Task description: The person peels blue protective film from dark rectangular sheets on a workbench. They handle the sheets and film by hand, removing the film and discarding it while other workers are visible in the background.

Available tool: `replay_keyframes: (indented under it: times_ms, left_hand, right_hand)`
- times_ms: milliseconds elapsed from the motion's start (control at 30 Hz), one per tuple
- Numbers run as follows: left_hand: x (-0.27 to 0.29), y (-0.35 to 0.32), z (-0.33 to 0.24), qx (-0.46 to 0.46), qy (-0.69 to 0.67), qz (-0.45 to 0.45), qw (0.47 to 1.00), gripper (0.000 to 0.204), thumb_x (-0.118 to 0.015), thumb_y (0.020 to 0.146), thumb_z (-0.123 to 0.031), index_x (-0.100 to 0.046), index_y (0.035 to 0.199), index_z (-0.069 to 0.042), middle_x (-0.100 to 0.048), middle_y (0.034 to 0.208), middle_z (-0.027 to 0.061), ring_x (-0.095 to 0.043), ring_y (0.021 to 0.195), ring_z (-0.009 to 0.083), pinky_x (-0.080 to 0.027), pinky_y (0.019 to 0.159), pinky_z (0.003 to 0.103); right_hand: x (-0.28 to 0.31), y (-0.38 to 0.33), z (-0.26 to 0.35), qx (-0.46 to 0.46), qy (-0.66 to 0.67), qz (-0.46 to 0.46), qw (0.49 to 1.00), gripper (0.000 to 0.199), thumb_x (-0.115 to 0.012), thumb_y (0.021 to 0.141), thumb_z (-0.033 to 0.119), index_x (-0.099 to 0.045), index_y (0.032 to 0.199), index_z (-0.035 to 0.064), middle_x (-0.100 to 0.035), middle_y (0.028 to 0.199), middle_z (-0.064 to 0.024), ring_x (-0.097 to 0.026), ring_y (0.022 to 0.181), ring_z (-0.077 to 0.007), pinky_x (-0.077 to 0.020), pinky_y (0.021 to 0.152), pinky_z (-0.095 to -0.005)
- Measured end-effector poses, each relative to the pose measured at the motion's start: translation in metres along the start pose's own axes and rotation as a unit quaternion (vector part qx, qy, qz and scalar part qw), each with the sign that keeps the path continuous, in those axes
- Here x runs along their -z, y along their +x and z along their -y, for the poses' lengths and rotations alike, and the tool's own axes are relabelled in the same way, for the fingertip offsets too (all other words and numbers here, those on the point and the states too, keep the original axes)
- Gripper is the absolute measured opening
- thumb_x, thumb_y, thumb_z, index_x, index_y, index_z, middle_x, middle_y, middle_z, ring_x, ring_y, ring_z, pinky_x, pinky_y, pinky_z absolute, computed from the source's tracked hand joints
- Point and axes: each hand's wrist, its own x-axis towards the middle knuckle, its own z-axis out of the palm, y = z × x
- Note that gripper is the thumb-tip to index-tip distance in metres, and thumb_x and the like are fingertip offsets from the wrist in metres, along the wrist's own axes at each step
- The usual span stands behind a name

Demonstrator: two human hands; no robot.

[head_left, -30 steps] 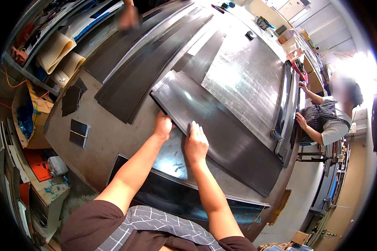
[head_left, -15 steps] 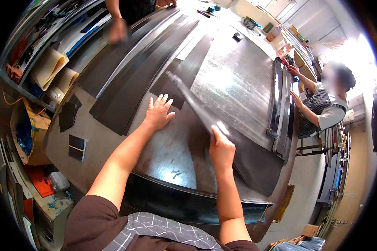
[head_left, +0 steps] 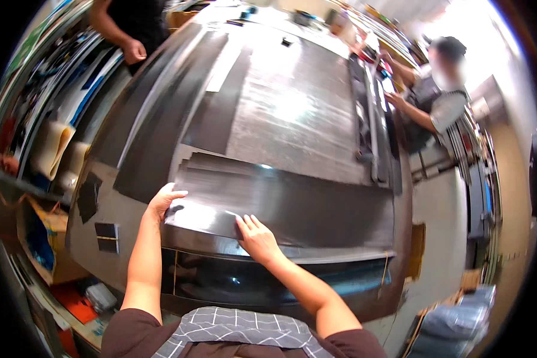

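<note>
At the far left of the frame, shelves [head_left: 48,149] hold rolled and flat stock, and two small dark offcuts [head_left: 89,197] lie on the grey worktable [head_left: 131,215] just right of them. In the upper left, another person's hand [head_left: 134,51] hangs at the table's far edge, apart from the work.

Left of centre, the left hand [head_left: 164,200] rests on the near left corner of a long dark sheet [head_left: 292,206]. Its fingers are spread and curled over the edge, thumb on top, pinning rather than lifting; this likely keeps the corner from sliding.

At lower centre, the right hand [head_left: 256,238] lies flat on the sheet's near edge, fingers extended and close together, nothing gripped (palm pressure only, as far as the view shows). The sheet runs across the middle of the frame from the left hand toward the right, lying on a stack of similar sheets whose stepped edges show at its upper left.

Beyond it, longer dark strips [head_left: 161,113] and a bright metal plate [head_left: 298,113] cover the table. In the upper right, a second person [head_left: 435,101] works at the table's right edge.
</note>
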Motion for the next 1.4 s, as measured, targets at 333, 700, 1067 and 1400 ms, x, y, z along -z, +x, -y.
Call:
replay_keyframes:
  times_ms: [333,700,1067,1400]
  left_hand:
    - [0.008,0.026,0.008,-0.135,0.220,0.039,0.965,0.064,-0.067,0.074,0.001,-0.046,0.134,0.002,-0.061,0.124,0.0139,-0.058,0.115,0.0245,-0.044,0.102,0.038]
    - [-0.141,-0.147,0.061,-0.437,0.530,0.048,0.725,0.040,-0.074,0.080,-0.021,-0.063,0.116,-0.007,-0.065,0.113,0.0142,-0.058,0.114,0.0345,-0.042,0.101,0.044]
    - [-0.148,-0.172,0.090,-0.277,0.611,0.078,0.737,0.033,-0.073,0.083,-0.037,-0.071,0.095,-0.007,-0.069,0.093,0.0145,-0.063,0.092,0.0322,-0.050,0.082,0.042]
    - [-0.171,-0.180,0.099,-0.382,0.556,-0.028,0.737,0.038,-0.072,0.085,-0.028,-0.065,0.113,-0.004,-0.063,0.116,0.0135,-0.055,0.115,0.0333,-0.043,0.101,0.043]
  right_hand:
    - [0.034,-0.177,-0.092,-0.325,-0.027,-0.114,0.938,0.087,-0.063,0.086,0.058,-0.040,0.144,-0.0022,-0.035,0.152,-0.0234,-0.024,0.147,-0.0371,-0.0169,0.119,-0.0540]
    - [0.059,-0.199,-0.129,-0.304,-0.057,0.024,0.951,0.090,-0.057,0.067,0.086,-0.071,0.102,0.0036,-0.067,0.105,-0.0142,-0.060,0.107,-0.0294,-0.0433,0.093,-0.0427]
    - [0.055,-0.212,-0.096,-0.316,-0.024,0.042,0.947,0.085,-0.056,0.066,0.089,-0.076,0.089,0.0090,-0.073,0.089,-0.0101,-0.066,0.095,-0.0243,-0.0410,0.089,-0.0404]
    - [0.064,-0.258,-0.157,-0.264,0.098,-0.223,0.933,0.063,-0.060,0.086,0.059,-0.063,0.108,0.0003,-0.064,0.112,-0.0180,-0.057,0.114,-0.0341,-0.0437,0.100,-0.0444]
